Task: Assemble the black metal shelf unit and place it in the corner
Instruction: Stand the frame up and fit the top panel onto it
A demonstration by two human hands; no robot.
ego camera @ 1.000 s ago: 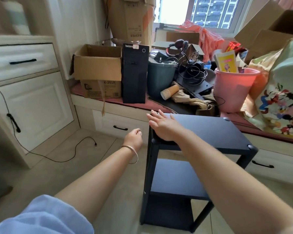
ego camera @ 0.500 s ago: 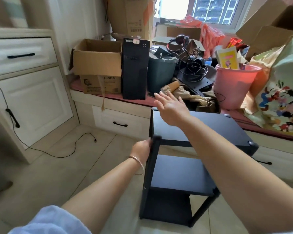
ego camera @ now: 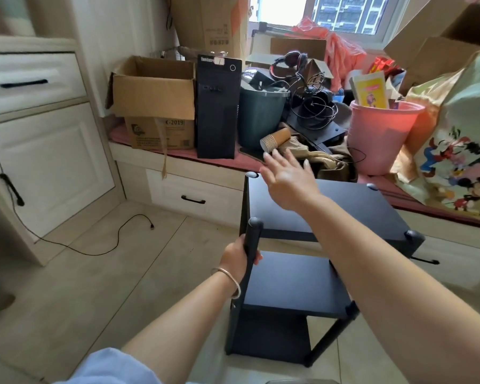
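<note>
The black metal shelf unit [ego camera: 358, 209] stands upright on the tiled floor in front of the window bench, with three dark shelves and round caps on its posts. My left hand [ego camera: 240, 257] is wrapped around its near left post just below the top shelf. My right hand [ego camera: 287, 180] hovers over the far left part of the top shelf, fingers spread, holding nothing. My right forearm crosses over the shelf's top and middle level.
White cabinets [ego camera: 47, 151] form the corner at left, with a black cable [ego camera: 117, 239] on the floor. The bench holds a cardboard box [ego camera: 155, 90], a black computer tower [ego camera: 218, 106], a dark bin [ego camera: 261, 115], a pink bucket [ego camera: 377, 134] and a cartoon bag [ego camera: 460, 162].
My left hand came from the air beside the shelf and closed on its near left post. My right hand lifted off the top shelf and moved toward the far edge.
</note>
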